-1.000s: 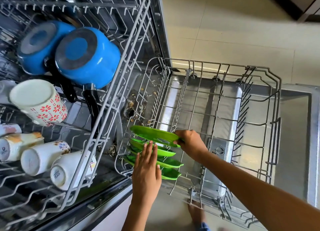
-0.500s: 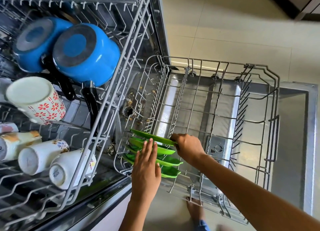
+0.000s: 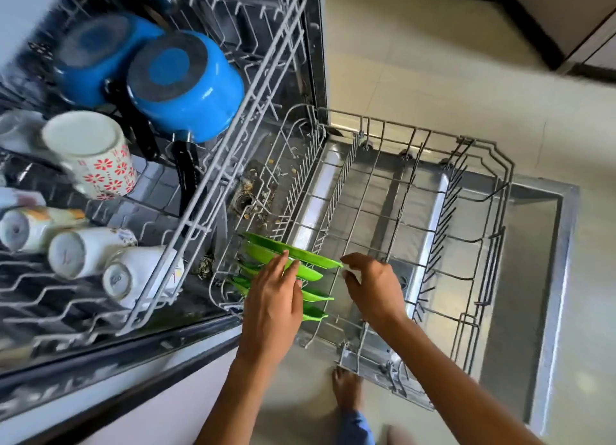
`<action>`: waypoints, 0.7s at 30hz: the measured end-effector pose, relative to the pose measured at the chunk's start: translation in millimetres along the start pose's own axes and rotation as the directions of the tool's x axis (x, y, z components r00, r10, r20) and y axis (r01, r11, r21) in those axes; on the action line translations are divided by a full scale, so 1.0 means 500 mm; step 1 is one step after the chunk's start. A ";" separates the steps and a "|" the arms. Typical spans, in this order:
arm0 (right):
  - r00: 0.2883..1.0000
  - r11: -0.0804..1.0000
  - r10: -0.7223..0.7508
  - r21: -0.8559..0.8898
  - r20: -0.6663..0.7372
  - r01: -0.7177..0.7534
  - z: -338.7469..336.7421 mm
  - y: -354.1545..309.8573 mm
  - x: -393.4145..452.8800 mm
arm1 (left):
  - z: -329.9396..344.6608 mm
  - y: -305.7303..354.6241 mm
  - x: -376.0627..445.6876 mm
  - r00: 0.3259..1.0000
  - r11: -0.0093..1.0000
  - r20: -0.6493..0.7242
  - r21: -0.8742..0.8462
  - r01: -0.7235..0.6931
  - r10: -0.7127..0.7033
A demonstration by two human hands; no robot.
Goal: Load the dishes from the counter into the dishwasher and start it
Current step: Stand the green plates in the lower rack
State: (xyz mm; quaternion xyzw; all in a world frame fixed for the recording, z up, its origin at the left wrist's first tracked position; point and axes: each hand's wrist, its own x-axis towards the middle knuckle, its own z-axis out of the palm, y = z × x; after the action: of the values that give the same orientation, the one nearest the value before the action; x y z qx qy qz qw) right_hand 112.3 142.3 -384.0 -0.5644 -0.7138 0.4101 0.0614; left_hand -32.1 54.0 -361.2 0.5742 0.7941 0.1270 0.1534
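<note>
Step in hand: seating the row of thin green plastic plates (image 3: 293,256) on edge in the near-left corner of the pulled-out grey wire lower rack (image 3: 466,191); by my guess the last plate is just being let go.
Left hand: the left hand (image 3: 271,298) lies flat, fingers straight, resting across the rims of the plates and steadying them.
Right hand: the right hand (image 3: 375,289) is loosened, fingers spread and half-bent, gripping nothing; its fingertips sit just beside the tip of the rearmost plate.
Plates: several stand side by side between the tines, leaning a little, none lying flat.
Upper rack: the grey wire upper rack (image 3: 213,184) is drawn out and holds two upturned blue enamel saucepans (image 3: 186,81), a white mug with red flowers (image 3: 96,154) and several white cups (image 3: 83,251).
Doing it well: I'd check each plate sits in its own slot, not touching its neighbour, before lifting the flat hand away; light plastic tips easily.
Left to do: most of the lower rack stands unfilled, and the start is not yet near, I'd judge.
</note>
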 end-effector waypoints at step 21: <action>0.295 0.368 -0.923 0.343 0.247 0.864 -0.266 -0.830 -0.889 | -0.895 0.259 -0.994 0.297 0.757 -0.841 -0.186 0.627 -0.453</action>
State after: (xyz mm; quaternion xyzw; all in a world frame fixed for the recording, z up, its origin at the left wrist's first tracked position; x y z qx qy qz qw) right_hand 29.9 -180.8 141.9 0.0336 -0.8698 0.4610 0.1725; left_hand 52.4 -390.2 148.5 0.1436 0.9153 0.2591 -0.2728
